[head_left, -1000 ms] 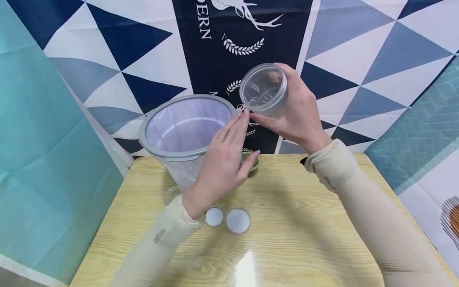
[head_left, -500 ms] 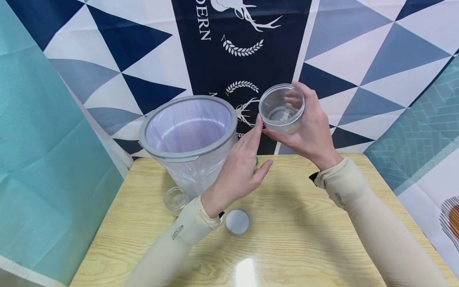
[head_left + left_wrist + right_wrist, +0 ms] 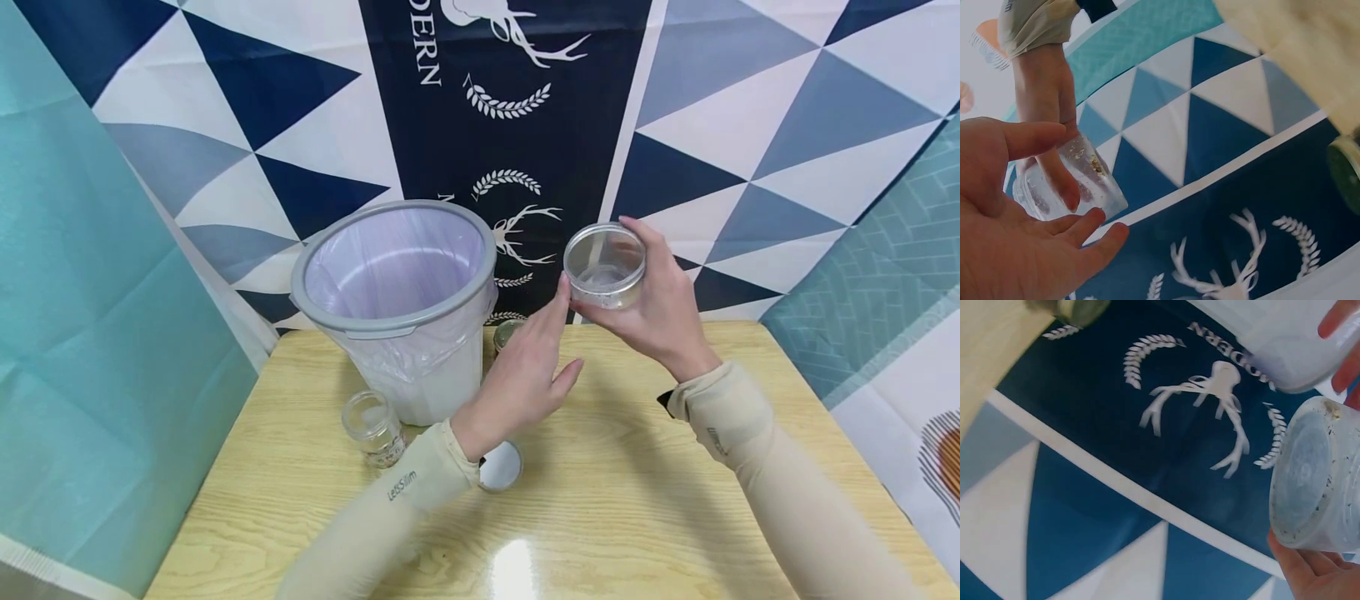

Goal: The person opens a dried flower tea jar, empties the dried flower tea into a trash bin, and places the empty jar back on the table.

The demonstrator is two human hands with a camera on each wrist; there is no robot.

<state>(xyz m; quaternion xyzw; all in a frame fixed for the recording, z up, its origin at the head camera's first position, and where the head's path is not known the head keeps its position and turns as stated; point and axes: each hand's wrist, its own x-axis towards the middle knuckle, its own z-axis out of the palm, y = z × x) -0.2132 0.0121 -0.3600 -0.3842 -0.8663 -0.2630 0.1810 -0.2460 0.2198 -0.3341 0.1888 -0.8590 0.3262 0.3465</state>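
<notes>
My right hand (image 3: 663, 308) grips a clear plastic jar (image 3: 606, 292) above the back of the table, its open mouth tilted toward the head camera. In the right wrist view, dark specks dot the base of the jar (image 3: 1307, 481). Brownish bits cling to the jar (image 3: 1094, 169) in the left wrist view. My left hand (image 3: 521, 379) is held out with its fingers mostly straight, fingertips right at the jar's left side and the thumb apart.
A grey-rimmed bin (image 3: 390, 327) with a clear liner stands at the back left. Before it is another clear jar (image 3: 381, 433). A white disc-like lid (image 3: 501, 467) lies near my left wrist, partly covered. A greenish jar (image 3: 507, 333) stands beside the bin.
My right hand has brought the jar down and to the right, away from the bin. My left hand has moved right with it, staying near its side.
</notes>
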